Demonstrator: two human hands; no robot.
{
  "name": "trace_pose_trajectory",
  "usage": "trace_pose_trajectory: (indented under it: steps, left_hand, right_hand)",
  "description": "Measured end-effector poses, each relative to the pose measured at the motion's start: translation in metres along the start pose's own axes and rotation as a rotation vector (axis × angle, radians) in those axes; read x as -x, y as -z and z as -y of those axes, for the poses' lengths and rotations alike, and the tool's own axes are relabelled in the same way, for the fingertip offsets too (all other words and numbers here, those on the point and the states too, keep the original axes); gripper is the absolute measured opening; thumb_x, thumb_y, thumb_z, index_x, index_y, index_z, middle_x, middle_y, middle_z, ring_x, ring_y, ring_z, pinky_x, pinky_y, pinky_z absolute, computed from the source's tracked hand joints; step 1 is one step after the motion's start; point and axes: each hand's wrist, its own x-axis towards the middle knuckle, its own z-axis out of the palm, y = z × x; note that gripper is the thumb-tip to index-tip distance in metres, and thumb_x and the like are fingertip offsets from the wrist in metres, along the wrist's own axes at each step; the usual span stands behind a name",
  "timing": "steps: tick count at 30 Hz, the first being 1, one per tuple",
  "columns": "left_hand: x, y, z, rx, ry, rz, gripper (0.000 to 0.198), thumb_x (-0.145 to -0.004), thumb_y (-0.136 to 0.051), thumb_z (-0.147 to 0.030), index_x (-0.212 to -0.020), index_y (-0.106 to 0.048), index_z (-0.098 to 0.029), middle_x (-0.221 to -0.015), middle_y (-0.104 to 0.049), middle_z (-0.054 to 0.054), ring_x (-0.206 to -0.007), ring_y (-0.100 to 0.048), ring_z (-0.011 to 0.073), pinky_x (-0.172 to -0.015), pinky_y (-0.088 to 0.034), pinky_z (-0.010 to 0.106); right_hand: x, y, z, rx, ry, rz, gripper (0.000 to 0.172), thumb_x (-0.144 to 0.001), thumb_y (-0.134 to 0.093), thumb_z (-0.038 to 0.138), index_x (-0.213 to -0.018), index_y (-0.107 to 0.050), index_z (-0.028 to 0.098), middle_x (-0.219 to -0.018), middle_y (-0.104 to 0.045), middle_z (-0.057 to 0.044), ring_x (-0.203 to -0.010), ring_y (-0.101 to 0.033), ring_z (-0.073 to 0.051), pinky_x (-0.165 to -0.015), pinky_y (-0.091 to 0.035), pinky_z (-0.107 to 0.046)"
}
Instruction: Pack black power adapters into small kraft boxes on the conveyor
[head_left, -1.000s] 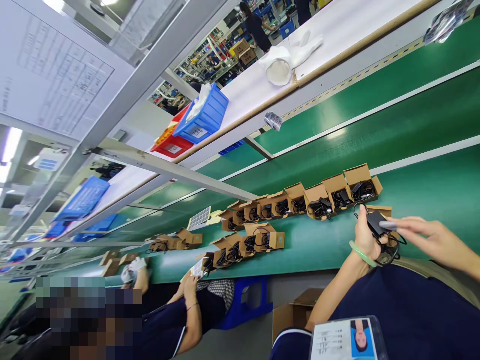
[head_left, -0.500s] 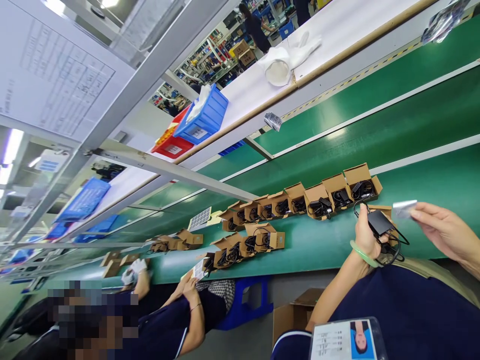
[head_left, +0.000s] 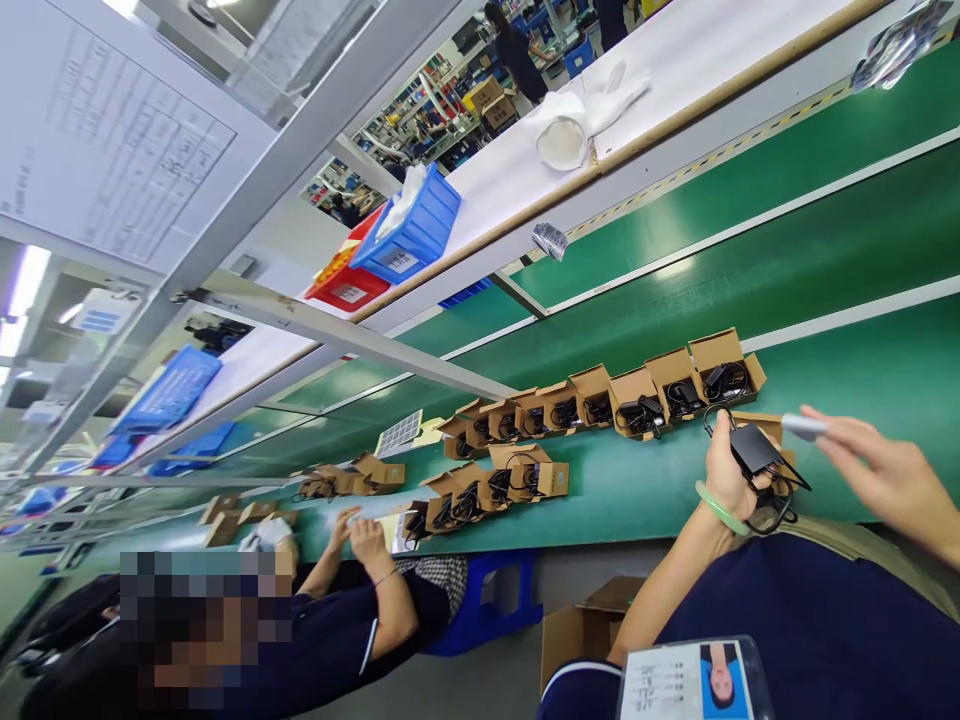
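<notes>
My left hand (head_left: 726, 472), with a green bangle on the wrist, is closed round a black power adapter (head_left: 754, 448) whose black cable (head_left: 772, 508) loops below it. My right hand (head_left: 877, 470) hovers just right of the adapter and pinches a small silvery label (head_left: 801, 425) between its fingertips. Behind the adapter lies an open brown carton (head_left: 759, 420) on the green conveyor belt (head_left: 862, 370). A row of open cartons (head_left: 637, 395) with black adapters inside runs leftward along the belt.
Two seated co-workers (head_left: 352, 620) handle cartons farther left along the belt. A blue bin (head_left: 409, 225), a red bin (head_left: 341, 290) and white gloves (head_left: 581, 115) lie on the white shelf above. A metal frame bar (head_left: 337, 335) crosses the view. A cardboard box (head_left: 581, 630) stands under the belt.
My right hand pulled away to the right with the silvery label, then came back a little toward the adapter. The co-worker's hands shifted over cartons.
</notes>
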Motion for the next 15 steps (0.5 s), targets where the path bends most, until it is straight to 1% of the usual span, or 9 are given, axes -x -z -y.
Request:
trace_pose_trajectory:
  steps: [2, 3, 4, 6, 8, 9, 11, 13, 15]
  left_hand:
    - [0.0, 0.001, -0.001, 0.017, 0.015, 0.0, 0.057, -0.075, -0.049, -0.07, -0.071, -0.052, -0.013, -0.055, -0.048, 0.0, -0.038, -0.037, 0.0054, -0.031, -0.014, 0.017]
    - [0.001, 0.002, -0.001, 0.022, 0.034, 0.002, 0.056, -0.076, -0.049, -0.069, -0.072, -0.052, -0.013, -0.054, -0.046, -0.001, -0.037, -0.037, 0.0053, -0.031, -0.014, 0.017]
    - [0.001, 0.002, -0.001, 0.024, 0.057, 0.005, 0.056, -0.076, -0.049, -0.069, -0.072, -0.053, -0.013, -0.054, -0.047, 0.0, -0.038, -0.037, 0.0055, -0.032, -0.014, 0.017]
    - [0.002, 0.002, -0.002, 0.019, 0.096, 0.017, 0.057, -0.076, -0.047, -0.069, -0.073, -0.054, -0.013, -0.058, -0.051, 0.003, -0.04, -0.041, 0.0065, -0.032, -0.012, 0.017]
    - [0.002, 0.002, -0.003, 0.009, 0.111, 0.036, 0.06, -0.077, -0.044, -0.071, -0.073, -0.054, -0.012, -0.062, -0.056, 0.006, -0.041, -0.043, 0.0072, -0.032, -0.012, 0.017]
    - [0.002, 0.002, -0.003, 0.007, 0.11, 0.041, 0.061, -0.077, -0.042, -0.072, -0.072, -0.054, -0.012, -0.064, -0.057, 0.007, -0.041, -0.043, 0.0073, -0.032, -0.011, 0.017]
    - [0.002, 0.003, -0.004, 0.026, 0.111, 0.033, 0.06, -0.078, -0.043, -0.071, -0.073, -0.054, -0.012, -0.061, -0.055, 0.005, -0.04, -0.041, 0.0067, -0.032, -0.012, 0.017]
    - [0.002, 0.005, -0.003, 0.064, 0.122, 0.01, 0.057, -0.078, -0.046, -0.069, -0.072, -0.054, -0.013, -0.054, -0.049, 0.001, -0.038, -0.038, 0.006, -0.032, -0.013, 0.017]
    - [0.003, 0.006, -0.002, 0.077, 0.137, -0.014, 0.055, -0.076, -0.05, -0.068, -0.071, -0.053, -0.013, -0.052, -0.046, 0.0, -0.038, -0.038, 0.006, -0.032, -0.014, 0.017]
  right_hand:
    - [0.006, -0.005, -0.001, 0.124, 0.214, 0.126, 0.04, -0.089, -0.048, 0.019, -0.126, -0.057, 0.03, -0.13, -0.057, -0.002, -0.117, -0.055, -0.021, -0.102, -0.043, -0.037]
    - [0.007, -0.006, -0.001, 0.13, 0.252, 0.171, 0.04, -0.089, -0.048, 0.018, -0.126, -0.058, 0.03, -0.129, -0.058, -0.002, -0.118, -0.055, -0.02, -0.102, -0.043, -0.037]
    - [0.005, -0.007, -0.001, 0.097, 0.222, 0.21, 0.038, -0.09, -0.047, 0.018, -0.124, -0.058, 0.03, -0.128, -0.059, -0.002, -0.116, -0.056, -0.02, -0.101, -0.045, -0.037]
    - [-0.002, -0.005, 0.0, -0.054, 0.028, 0.206, 0.032, -0.092, -0.046, 0.025, -0.121, -0.061, 0.027, -0.122, -0.062, -0.004, -0.11, -0.06, -0.02, -0.095, -0.05, -0.035]
    - [-0.011, -0.002, 0.002, -0.172, -0.143, 0.134, 0.032, -0.094, -0.043, 0.031, -0.119, -0.062, 0.025, -0.119, -0.064, -0.005, -0.105, -0.062, -0.021, -0.09, -0.053, -0.034]
    - [-0.013, -0.001, 0.003, -0.16, -0.154, 0.086, 0.032, -0.094, -0.044, 0.032, -0.12, -0.061, 0.024, -0.12, -0.064, -0.005, -0.106, -0.062, -0.022, -0.091, -0.053, -0.034]
    - [-0.013, -0.001, 0.004, -0.026, 0.011, 0.042, 0.033, -0.092, -0.046, 0.027, -0.122, -0.06, 0.027, -0.123, -0.062, -0.003, -0.112, -0.059, -0.022, -0.096, -0.049, -0.035]
    - [-0.009, -0.005, 0.004, 0.102, 0.265, 0.137, 0.038, -0.09, -0.047, 0.018, -0.124, -0.058, 0.031, -0.124, -0.061, -0.001, -0.117, -0.055, -0.019, -0.1, -0.046, -0.036]
    - [-0.007, -0.008, 0.002, 0.099, 0.33, 0.223, 0.039, -0.09, -0.045, 0.016, -0.124, -0.059, 0.032, -0.121, -0.063, 0.0, -0.114, -0.057, -0.018, -0.098, -0.048, -0.036]
